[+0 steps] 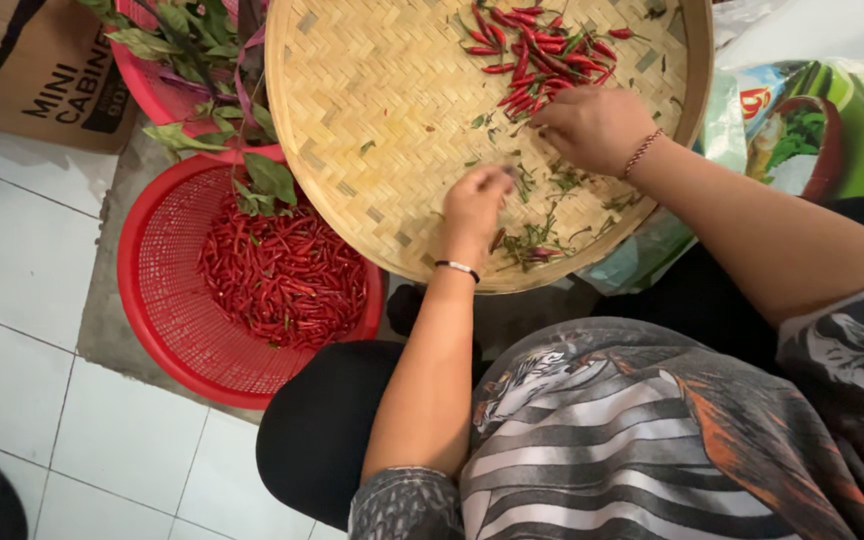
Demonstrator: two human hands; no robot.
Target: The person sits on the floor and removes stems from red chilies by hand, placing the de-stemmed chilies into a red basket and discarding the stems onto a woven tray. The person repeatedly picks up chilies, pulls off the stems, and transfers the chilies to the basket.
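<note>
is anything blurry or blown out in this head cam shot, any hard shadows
Head view: soft, even light, no hard shadows; the left hand is slightly motion-blurred at its fingertips, the right hand sharper; woven tray and red basket in focus; mild glare on the plastic bag.

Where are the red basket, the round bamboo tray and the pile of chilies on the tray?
Red basket (157, 300), head view, on its bare mesh wall.
Bamboo tray (372, 90), head view, on bare weave.
Chili pile (537, 55), head view, on the pile's middle.
</note>
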